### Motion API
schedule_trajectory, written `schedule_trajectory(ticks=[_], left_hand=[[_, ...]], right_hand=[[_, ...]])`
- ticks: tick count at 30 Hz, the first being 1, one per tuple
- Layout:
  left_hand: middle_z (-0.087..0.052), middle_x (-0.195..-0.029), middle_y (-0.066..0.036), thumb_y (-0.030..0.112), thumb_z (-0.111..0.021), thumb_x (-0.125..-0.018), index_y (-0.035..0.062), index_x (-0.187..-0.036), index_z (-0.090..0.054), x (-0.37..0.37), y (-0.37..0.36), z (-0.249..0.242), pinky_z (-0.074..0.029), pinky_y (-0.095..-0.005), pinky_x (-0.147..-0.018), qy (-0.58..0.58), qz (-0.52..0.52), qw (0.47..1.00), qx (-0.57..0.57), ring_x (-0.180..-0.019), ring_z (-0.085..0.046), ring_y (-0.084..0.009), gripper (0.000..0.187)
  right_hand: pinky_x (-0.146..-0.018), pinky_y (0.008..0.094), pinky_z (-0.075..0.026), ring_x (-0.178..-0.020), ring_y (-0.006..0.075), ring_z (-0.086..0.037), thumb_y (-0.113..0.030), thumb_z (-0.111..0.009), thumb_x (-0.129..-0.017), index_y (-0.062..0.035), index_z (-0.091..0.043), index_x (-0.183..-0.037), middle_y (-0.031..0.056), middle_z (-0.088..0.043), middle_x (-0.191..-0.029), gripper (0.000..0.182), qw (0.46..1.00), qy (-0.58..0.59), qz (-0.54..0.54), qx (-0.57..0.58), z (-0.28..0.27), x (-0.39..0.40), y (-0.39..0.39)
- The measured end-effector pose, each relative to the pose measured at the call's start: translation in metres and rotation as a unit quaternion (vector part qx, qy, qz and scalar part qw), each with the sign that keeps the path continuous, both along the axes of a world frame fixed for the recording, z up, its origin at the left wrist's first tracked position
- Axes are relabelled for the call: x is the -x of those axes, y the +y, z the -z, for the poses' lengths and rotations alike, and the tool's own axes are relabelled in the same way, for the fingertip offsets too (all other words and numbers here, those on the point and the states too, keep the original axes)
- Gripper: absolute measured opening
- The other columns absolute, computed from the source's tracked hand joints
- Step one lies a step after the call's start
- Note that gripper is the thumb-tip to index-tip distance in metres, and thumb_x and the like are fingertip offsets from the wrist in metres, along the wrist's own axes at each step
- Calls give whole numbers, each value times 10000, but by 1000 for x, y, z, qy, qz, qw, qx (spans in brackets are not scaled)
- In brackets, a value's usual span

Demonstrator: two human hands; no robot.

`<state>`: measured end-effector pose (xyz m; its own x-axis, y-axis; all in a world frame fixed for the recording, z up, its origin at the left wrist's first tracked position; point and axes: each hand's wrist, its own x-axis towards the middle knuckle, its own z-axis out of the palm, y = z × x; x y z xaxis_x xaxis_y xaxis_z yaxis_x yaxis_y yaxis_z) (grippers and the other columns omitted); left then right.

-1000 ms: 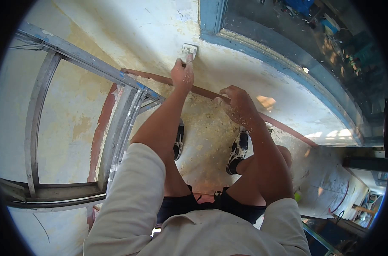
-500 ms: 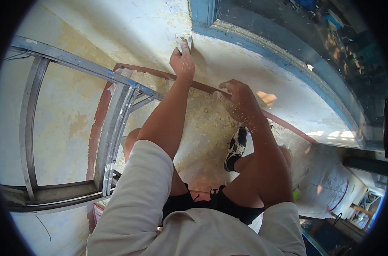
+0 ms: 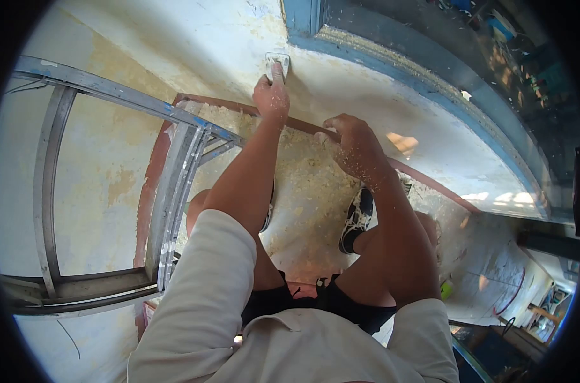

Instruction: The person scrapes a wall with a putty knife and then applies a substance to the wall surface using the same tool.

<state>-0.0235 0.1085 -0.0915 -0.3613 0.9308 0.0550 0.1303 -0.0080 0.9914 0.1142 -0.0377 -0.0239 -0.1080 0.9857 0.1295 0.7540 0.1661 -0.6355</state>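
My left hand (image 3: 272, 96) is closed around a flat scraper (image 3: 286, 62) with a pale plate, its thumb stretched along it. The scraper lies against the wall (image 3: 239, 54) of worn, patchy paint, just below the corner of the blue window frame (image 3: 301, 29). My right hand (image 3: 359, 145) hovers above the floor near the wall's base, fingers loosely bent and thumb apart, with nothing visible in it. Pale flakes stick to both hands and the right forearm.
A metal ladder (image 3: 118, 96) stands at the left. Pale scrapings litter the floor (image 3: 303, 185) along the reddish-brown skirting (image 3: 229, 104). My dark shoe (image 3: 359, 214) is beneath my right arm. A glass window pane (image 3: 398, 48) fills the upper right.
The scraper has tilted slightly and more of its plate shows. My right hand has shifted a little up and left. My left shoe has come partly into view.
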Motion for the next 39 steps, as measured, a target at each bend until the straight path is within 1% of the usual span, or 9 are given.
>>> schedule_trajectory(ticks=[3, 7, 11, 17, 21, 23, 29, 30, 39], left_hand=[[-600, -677, -74, 495, -535, -902, -38, -811, -656, -10, 2, -16, -428, -317, -635, -32, 9, 999, -11, -637, -485, -131, 554], [-600, -654, -142, 468, -556, -891, -57, -788, -636, 6, 0, 0, -435, -361, -659, 113, -2, 992, 56, -624, -493, -189, 541], [-597, -684, -194, 478, -533, -894, -70, -779, -625, -12, 8, -7, -432, -384, -680, -63, -6, 998, 9, -631, -503, -253, 568], [-616, -702, -161, 485, -516, -906, -60, -823, -649, -6, 1, -1, -433, -368, -679, 26, -10, 999, 44, -646, -514, -209, 568], [-620, -690, -138, 508, -534, -895, -60, -793, -653, -13, 7, 11, -441, -341, -676, -94, 9, 992, 78, -654, -519, -161, 589], [-396, -480, -10, 517, -532, -899, 58, -616, -472, -11, 5, 17, -304, -286, -393, -86, 19, 996, 27, -398, -376, -123, 542], [-385, -475, -12, 536, -528, -894, 62, -625, -470, -14, 6, 7, -312, -287, -386, -101, 6, 995, 26, -393, -376, -131, 548], [-521, -565, -122, 506, -517, -902, -47, -647, -553, -10, 6, 9, -418, -364, -573, -74, 18, 994, 80, -526, -473, -212, 610], [-604, -704, -229, 573, -509, -872, -85, -718, -610, -7, 11, 5, -440, -423, -715, -20, -15, 994, 111, -683, -554, -307, 683]], right_hand=[[-797, 395, -477, -894, 359, -612, -244, -670, -828, 27, -642, -983, 200, -635, -947, 314, 1000, 0, 10, -11, 2, -3, -1], [-803, 394, -479, -901, 362, -613, -241, -673, -826, 31, -642, -983, 205, -636, -950, 316, 1000, 21, 7, -22, 1, -2, -4], [-816, 404, -478, -918, 359, -601, -186, -657, -808, 11, -642, -988, 191, -624, -960, 267, 1000, -5, 3, -15, -1, -7, -3], [-818, 418, -476, -924, 360, -589, -160, -644, -798, -8, -642, -979, 179, -613, -954, 236, 1000, 14, 4, -3, 6, -8, -6], [-821, 419, -477, -921, 357, -591, -166, -645, -803, -7, -644, -973, 181, -615, -951, 233, 1000, 5, 16, 0, -2, -10, -6], [-823, 418, -477, -920, 356, -592, -170, -645, -804, -5, -644, -976, 179, -616, -953, 238, 1000, 8, 15, 0, 1, -9, -11], [-804, 390, -479, -899, 365, -615, -252, -681, -817, 41, -639, -980, 212, -635, -965, 337, 1000, 15, 15, -12, 2, -11, -11], [-805, 390, -479, -903, 364, -615, -258, -680, -818, 42, -638, -982, 211, -635, -966, 344, 1000, 18, 13, -22, 0, -11, -9], [-815, 414, -480, -902, 371, -598, -181, -652, -806, -2, -642, -993, 182, -616, -974, 259, 1000, 20, 11, 0, -1, -12, -10]])
